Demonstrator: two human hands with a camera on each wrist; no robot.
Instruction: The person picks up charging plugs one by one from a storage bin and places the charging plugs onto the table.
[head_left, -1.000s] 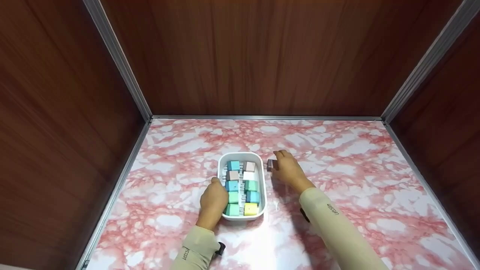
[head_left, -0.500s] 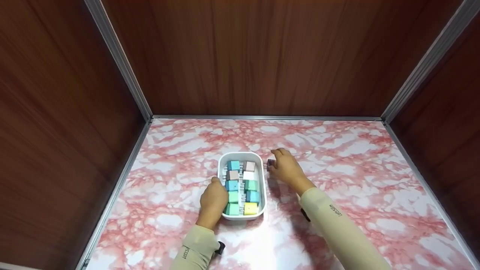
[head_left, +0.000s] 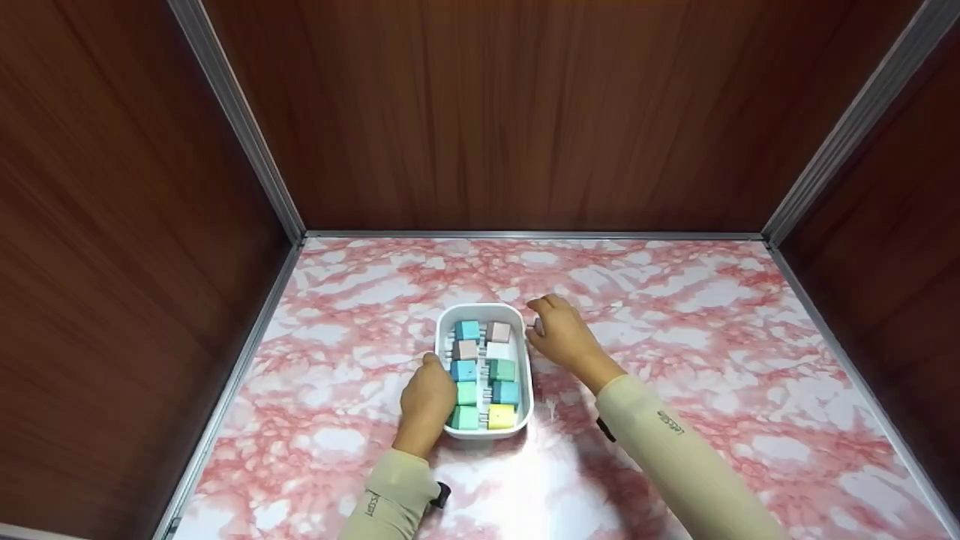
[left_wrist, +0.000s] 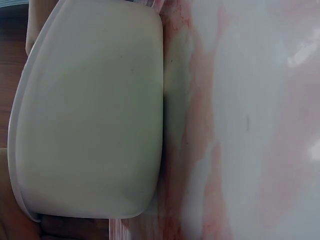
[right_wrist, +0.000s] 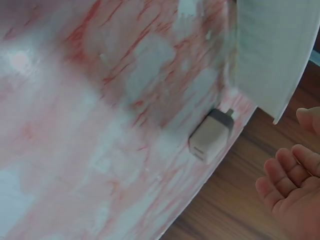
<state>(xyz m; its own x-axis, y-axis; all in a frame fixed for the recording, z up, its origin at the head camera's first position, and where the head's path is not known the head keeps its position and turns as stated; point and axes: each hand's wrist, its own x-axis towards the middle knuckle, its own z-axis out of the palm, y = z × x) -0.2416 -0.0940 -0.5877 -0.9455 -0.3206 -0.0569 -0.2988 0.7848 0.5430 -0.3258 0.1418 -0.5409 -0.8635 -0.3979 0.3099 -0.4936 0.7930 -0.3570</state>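
Observation:
A white tub (head_left: 484, 434) with rounded corners stands on the table, holding two rows of small charger plugs, among them a yellow one (head_left: 502, 417) and a blue one (head_left: 467, 331). My left hand (head_left: 428, 394) grips the tub's left side; the left wrist view shows the tub's outer wall (left_wrist: 90, 110) close up. Beyond the tub's right rim lies a loose pale charger plug (right_wrist: 210, 137) with a dark prong end, mostly covered by my hand in the head view. My right hand (head_left: 562, 334) hovers over it, fingers loosely bent and touching nothing in the right wrist view.
The table (head_left: 360, 300) has a red-and-white marbled top. Dark wood panels (head_left: 525, 112) close off the back and both sides, with grey metal strips (head_left: 532, 235) along the edges.
My right hand has shifted left, towards the tub's rim, and now covers more of the loose charger plug. My left hand and the tub look unmoved.

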